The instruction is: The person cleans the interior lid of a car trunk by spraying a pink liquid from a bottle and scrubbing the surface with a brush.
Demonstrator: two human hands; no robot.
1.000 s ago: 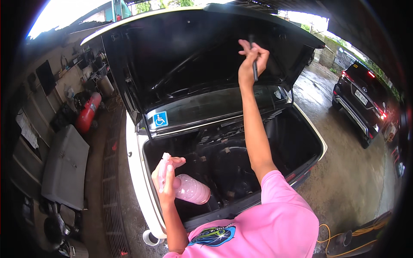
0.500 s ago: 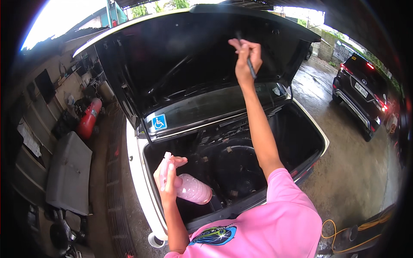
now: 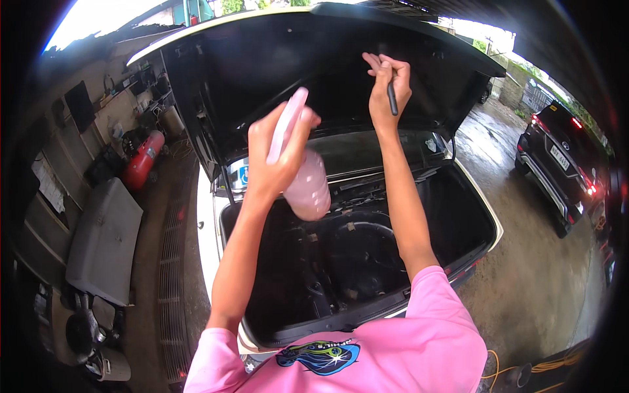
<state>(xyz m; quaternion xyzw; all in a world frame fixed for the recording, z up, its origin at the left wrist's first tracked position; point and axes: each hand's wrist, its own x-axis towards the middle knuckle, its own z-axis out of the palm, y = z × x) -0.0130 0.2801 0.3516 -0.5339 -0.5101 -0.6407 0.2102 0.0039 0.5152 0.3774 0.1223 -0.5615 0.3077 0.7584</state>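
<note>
My left hand (image 3: 275, 154) is raised in front of the open car trunk and grips a pink spray bottle (image 3: 306, 187) by its neck, the nozzle pointing up toward the lid. My right hand (image 3: 388, 88) is stretched up to the underside of the raised black trunk lid (image 3: 295, 72) and holds a thin dark brush-like tool (image 3: 392, 98) against it. Below both arms lies the bare black trunk well (image 3: 357, 252) of the white car.
A grey flat panel (image 3: 105, 239) lies on the floor at left, with a red cylinder tank (image 3: 143, 159) and cluttered shelves behind it. A dark car (image 3: 560, 164) stands at right on wet concrete. A yellow cable (image 3: 524, 370) runs along the lower right.
My left hand has lifted the pink bottle from low over the trunk edge up toward the lid. My right hand stays on the lid with the tool.
</note>
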